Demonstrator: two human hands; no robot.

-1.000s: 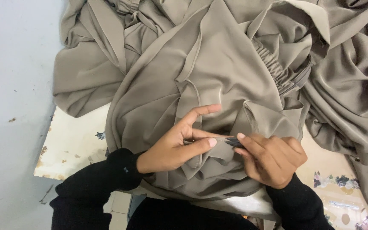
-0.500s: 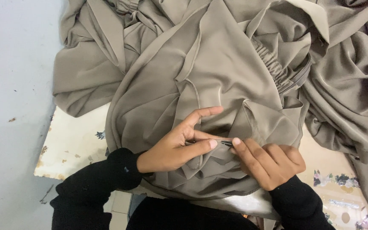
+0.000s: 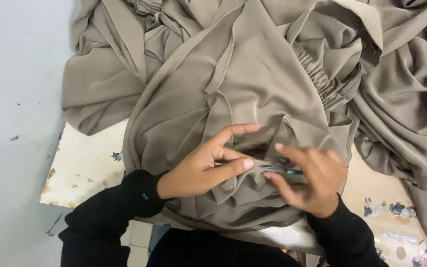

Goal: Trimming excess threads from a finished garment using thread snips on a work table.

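Pale grey-blue floor [image 3: 11,99] fills the left side of the frame, and a worn white table [image 3: 82,170] with chipped, rusty-looking edges and small flower prints sits lower centre. Piled over it is a big heap of smooth taupe fabric [image 3: 253,74], soft and drapey, with a gathered elastic band toward the upper right. Just two hands in view, both in black sleeves. The left hand [image 3: 203,165] pinches a fold of the fabric between thumb and index finger at centre frame, other fingers spread. The right hand [image 3: 310,180] is curled closed around a small teal-handled tool [image 3: 292,171], right against that same fold; it's blurry, so can't say exactly what kind.
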